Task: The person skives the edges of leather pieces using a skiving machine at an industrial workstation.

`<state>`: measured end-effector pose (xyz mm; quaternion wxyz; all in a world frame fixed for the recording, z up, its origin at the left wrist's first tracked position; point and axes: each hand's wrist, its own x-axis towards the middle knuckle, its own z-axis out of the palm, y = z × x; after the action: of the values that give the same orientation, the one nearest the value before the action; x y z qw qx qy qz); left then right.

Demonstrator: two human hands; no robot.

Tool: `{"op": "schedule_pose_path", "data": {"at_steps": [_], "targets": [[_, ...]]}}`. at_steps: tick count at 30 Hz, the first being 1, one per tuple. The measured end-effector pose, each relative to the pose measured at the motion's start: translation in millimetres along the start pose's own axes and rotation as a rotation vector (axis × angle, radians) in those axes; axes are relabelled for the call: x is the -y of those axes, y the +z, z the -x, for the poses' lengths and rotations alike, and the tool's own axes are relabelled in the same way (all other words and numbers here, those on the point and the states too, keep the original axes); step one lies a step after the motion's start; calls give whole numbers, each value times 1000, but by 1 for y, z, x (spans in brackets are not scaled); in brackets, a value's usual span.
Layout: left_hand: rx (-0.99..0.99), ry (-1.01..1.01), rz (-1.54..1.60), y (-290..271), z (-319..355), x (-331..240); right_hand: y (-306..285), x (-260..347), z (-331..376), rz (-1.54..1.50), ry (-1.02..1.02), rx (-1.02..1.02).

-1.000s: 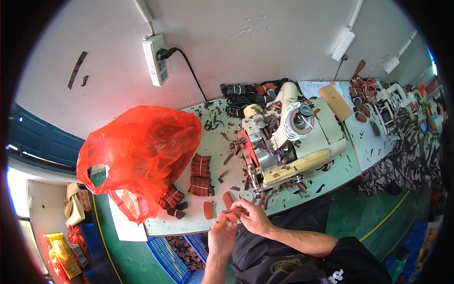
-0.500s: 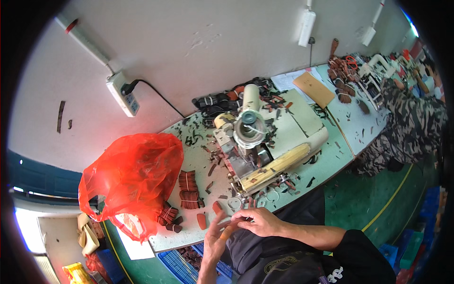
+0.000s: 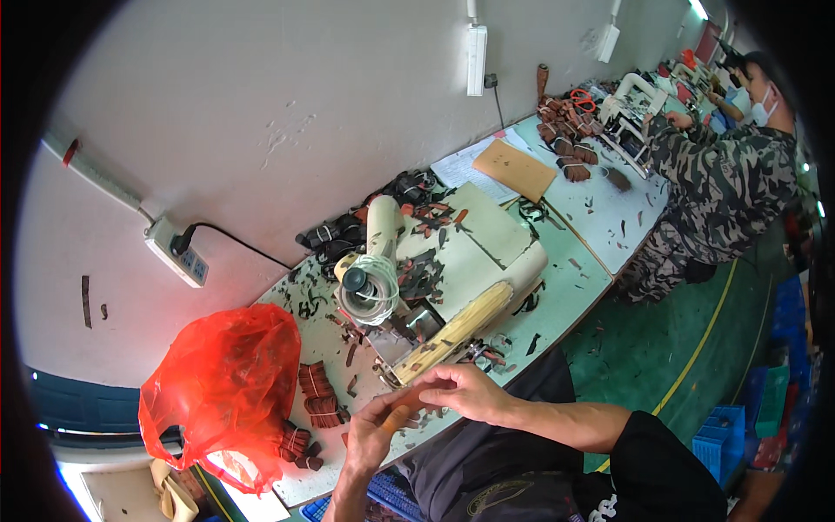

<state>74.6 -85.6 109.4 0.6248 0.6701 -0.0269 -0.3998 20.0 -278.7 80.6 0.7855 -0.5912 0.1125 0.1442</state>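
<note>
Brown leather strip (image 3: 402,416) sits pinched between left hand (image 3: 372,435) and right hand (image 3: 465,393), fingers closed on it, just before the sewing machine (image 3: 417,296) (bundled strips (image 3: 317,396) wait beside it).

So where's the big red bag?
The red plastic bag sits at the table's left end, beside the brown bundles, left of the sewing machine.
</note>
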Motion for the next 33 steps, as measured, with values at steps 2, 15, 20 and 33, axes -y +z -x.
{"op": "schedule_pose_path", "data": {"at_steps": [2,15,20,33], "targets": [[17,-11,-20,-2,-15,-12,-7,-1,-8,11,-32,-22],[-37,-182,69,-26,-51,-11,-55,18,-76,1035,-431,-243],[-44,-212,22,-28,-62,-12,-70,40,-67,443,-312,-361],[-50,-267,-19,-28,-73,-19,-69,34,-31,880,-317,-120]]}}
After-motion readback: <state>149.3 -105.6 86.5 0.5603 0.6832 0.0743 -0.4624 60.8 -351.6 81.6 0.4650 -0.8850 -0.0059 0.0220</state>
